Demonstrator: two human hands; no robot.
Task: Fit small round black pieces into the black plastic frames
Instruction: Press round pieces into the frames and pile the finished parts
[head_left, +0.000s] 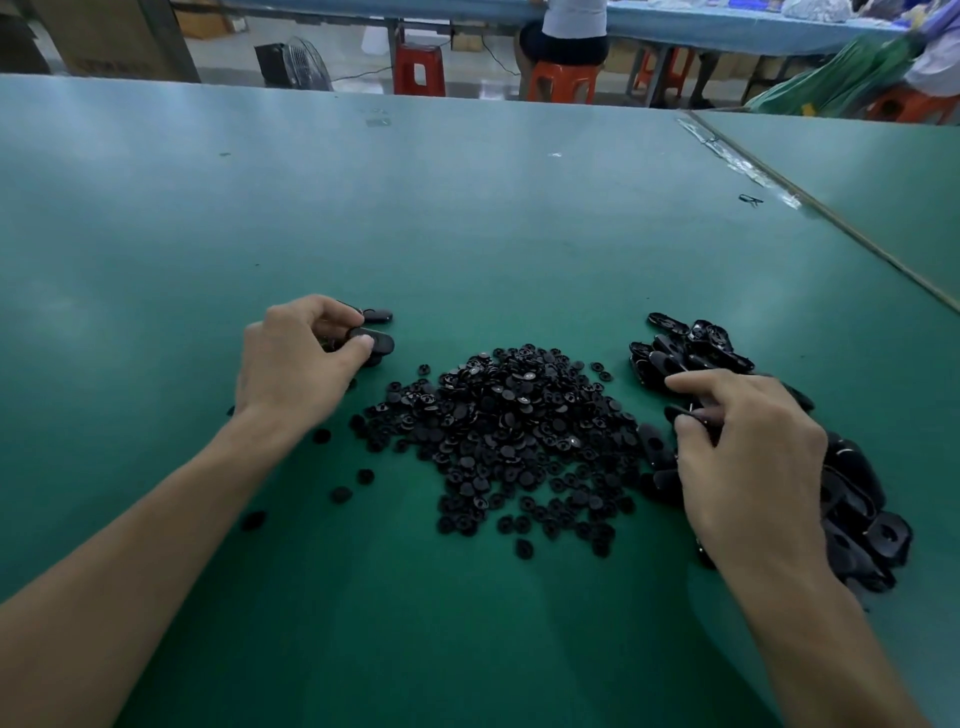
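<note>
Forearms reach over the green surface. Left hand pinches a frame beside a second frame, probably the done lot, kept apart. Pieces lie piled centrally, within reach of both hands. Right hand grips a fresh frame at the heap.

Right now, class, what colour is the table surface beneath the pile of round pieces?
The table is teal green; the head view shows it best.

Glossy black plastic frames, matt table
</note>
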